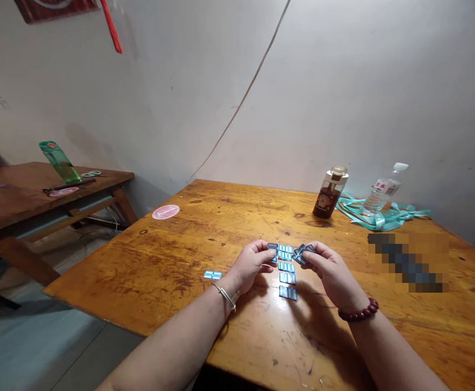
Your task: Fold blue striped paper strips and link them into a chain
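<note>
My left hand (pixel 246 269) pinches a small blue-bordered card (pixel 273 251) between thumb and fingers. Several similar cards (pixel 301 254) are fanned out in my right hand (pixel 333 272), thumb on top. Between and below the hands, a column of blue-and-white cards (pixel 287 277) lies on the wooden table (pixel 245 212); its far end sits close to both hands. Another small group of cards (pixel 213 275) rests on the tabletop to the left of my left wrist. What is printed on the cards is too small to read.
A brown-filled bottle (pixel 329 194) stands at the back right, beside a clear water bottle (pixel 381 190) and turquoise ribbon (pixel 378 220). A pixelated dark object (pixel 408 263) lies at right. A round pink sticker (pixel 166 212) marks the left edge. Another table (pixel 25 201) holds a green bottle (pixel 61 163).
</note>
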The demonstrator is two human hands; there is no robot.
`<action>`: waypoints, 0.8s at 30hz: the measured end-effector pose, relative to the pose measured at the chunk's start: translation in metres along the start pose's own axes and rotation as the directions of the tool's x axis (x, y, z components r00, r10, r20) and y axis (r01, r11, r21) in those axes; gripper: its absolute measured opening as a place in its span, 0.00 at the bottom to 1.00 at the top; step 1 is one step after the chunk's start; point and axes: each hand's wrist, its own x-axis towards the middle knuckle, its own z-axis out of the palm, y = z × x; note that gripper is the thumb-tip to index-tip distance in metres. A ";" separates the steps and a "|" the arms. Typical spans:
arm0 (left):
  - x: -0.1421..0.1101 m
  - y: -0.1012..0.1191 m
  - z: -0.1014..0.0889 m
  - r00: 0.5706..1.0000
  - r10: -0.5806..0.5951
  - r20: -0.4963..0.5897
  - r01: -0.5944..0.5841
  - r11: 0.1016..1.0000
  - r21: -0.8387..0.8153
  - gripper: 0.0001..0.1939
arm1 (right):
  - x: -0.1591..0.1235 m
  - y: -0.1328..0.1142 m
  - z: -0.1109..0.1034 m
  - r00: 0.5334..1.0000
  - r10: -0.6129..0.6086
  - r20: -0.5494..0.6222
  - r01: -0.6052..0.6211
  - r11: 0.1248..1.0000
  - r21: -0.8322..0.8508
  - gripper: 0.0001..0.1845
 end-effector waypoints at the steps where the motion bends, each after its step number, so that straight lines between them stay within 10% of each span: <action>1: -0.001 0.000 0.001 1.000 -0.004 0.023 0.004 1.000 0.005 0.12 | 0.000 -0.001 0.001 1.000 0.018 0.009 -0.018 1.000 -0.024 0.08; 9: 0.001 0.002 0.000 1.000 -0.014 -0.010 0.015 0.999 0.039 0.10 | 0.005 0.000 -0.017 0.999 -0.027 -0.019 0.016 0.900 -0.436 0.04; 13: 0.003 0.001 -0.004 1.000 -0.006 -0.016 0.009 0.980 0.200 0.09 | 0.011 0.009 -0.039 0.981 -0.177 -0.085 0.001 0.438 -0.899 0.04; 16: 0.000 -0.001 -0.004 0.994 -0.058 0.092 0.016 0.916 0.402 0.09 | 0.016 0.021 -0.043 0.997 -0.050 -0.065 -0.054 0.199 -0.979 0.06; 20: -0.002 -0.002 -0.005 0.981 -0.128 0.143 0.039 0.863 0.504 0.09 | 0.020 0.031 -0.043 0.996 0.068 -0.054 -0.063 0.131 -0.989 0.07; 24: 0.005 0.003 -0.014 0.997 0.058 0.057 -0.079 0.838 0.539 0.09 | 0.021 0.033 -0.045 0.997 0.036 -0.063 -0.068 0.153 -0.986 0.08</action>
